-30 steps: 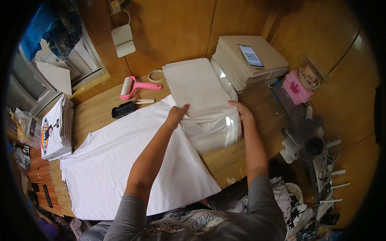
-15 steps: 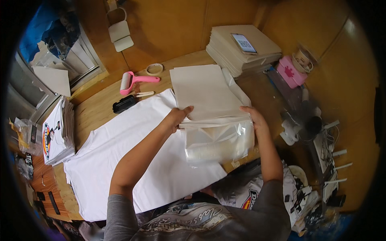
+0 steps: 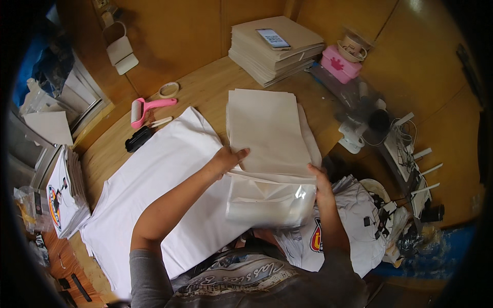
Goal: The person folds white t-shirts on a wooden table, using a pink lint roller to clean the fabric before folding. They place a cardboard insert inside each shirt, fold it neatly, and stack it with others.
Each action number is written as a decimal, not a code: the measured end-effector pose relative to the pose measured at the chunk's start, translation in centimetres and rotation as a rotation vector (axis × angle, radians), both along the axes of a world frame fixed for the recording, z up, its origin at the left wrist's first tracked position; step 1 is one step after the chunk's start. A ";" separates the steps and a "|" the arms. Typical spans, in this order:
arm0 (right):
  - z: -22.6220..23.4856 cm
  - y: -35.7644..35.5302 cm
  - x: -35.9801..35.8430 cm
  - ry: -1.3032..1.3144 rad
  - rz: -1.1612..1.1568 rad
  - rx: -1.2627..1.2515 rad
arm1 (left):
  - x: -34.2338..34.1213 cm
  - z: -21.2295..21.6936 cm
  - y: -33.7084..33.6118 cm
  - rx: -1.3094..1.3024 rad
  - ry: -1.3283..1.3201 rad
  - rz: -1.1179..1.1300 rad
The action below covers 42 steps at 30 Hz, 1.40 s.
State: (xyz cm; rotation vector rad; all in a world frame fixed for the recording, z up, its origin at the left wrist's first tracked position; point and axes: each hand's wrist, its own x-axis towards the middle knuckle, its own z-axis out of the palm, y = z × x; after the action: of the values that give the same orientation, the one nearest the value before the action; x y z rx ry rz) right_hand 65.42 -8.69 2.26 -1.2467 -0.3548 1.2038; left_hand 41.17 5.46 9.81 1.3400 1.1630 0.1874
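My left hand and my right hand are both closed, gripping opposite sides of a stack of pale cardboard sheets. Clear plastic bags hang from the near edge of that stack, and clear film shows along its right side. My left thumb lies on top of the sheets; the fingers beneath are mostly hidden. A white T-shirt is spread on the wooden table, below and left of my left forearm.
A pink lint roller, a tape roll and a black tool lie at the far left. Folded printed shirts are stacked left. Behind stands a cardboard pile bearing a phone, beside a pink box. More printed shirts lie right.
The view has shifted. Both hands have drawn the sheets and bags toward me and rightward over the table, widening the gap to the cardboard pile. The grip is unchanged.
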 end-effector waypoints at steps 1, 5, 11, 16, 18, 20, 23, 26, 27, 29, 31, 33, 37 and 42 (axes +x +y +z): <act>0.0 0.0 -0.3 -0.032 -0.041 0.020 | 0.2 -0.3 0.7 0.010 0.007 -0.048; -2.0 0.4 -0.3 0.133 -0.071 0.057 | 1.4 -5.3 4.9 0.126 -0.009 -0.141; -3.1 1.5 -1.2 0.120 -0.182 0.123 | 2.7 -1.8 8.5 -0.019 0.217 -0.418; -1.9 0.8 -2.8 0.079 -0.262 0.088 | 1.8 -3.0 7.4 0.068 0.000 -0.318; -2.1 0.3 -2.9 0.104 -0.299 0.056 | 2.0 -3.3 7.6 0.066 -0.010 -0.326; -2.4 -0.3 -2.8 0.103 -0.331 0.022 | 2.8 -2.4 7.5 0.011 0.122 -0.356; -2.9 -0.2 -2.5 0.136 -0.316 0.120 | 4.2 -5.1 9.0 0.105 -0.020 -0.350; -3.5 0.8 -2.1 0.149 -0.338 0.131 | 5.7 -5.8 11.4 0.078 -0.078 -0.381; -3.5 1.4 -2.3 0.149 -0.353 0.122 | 6.0 -6.5 12.5 0.125 -0.059 -0.383; -3.2 2.6 -2.7 0.145 -0.381 0.135 | 6.6 -5.5 13.8 0.104 0.017 -0.419; -3.2 3.8 -3.1 0.165 -0.421 0.116 | 6.7 -5.0 15.0 0.079 -0.044 -0.499; -3.0 4.9 -3.6 0.120 -0.431 0.115 | 7.0 -4.8 16.6 0.139 0.080 -0.514; -2.7 6.5 -4.6 0.241 -0.428 0.064 | 7.5 -3.7 17.2 0.250 0.153 -0.473; -6.3 8.2 -4.4 0.256 -0.386 0.081 | 8.2 -6.4 19.0 0.476 0.393 -0.398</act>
State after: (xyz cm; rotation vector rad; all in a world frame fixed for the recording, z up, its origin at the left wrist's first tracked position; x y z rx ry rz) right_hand 60.99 -0.50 -4.05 -1.0189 0.0275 0.9887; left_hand 49.34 24.43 3.36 2.0698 1.1845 -0.1032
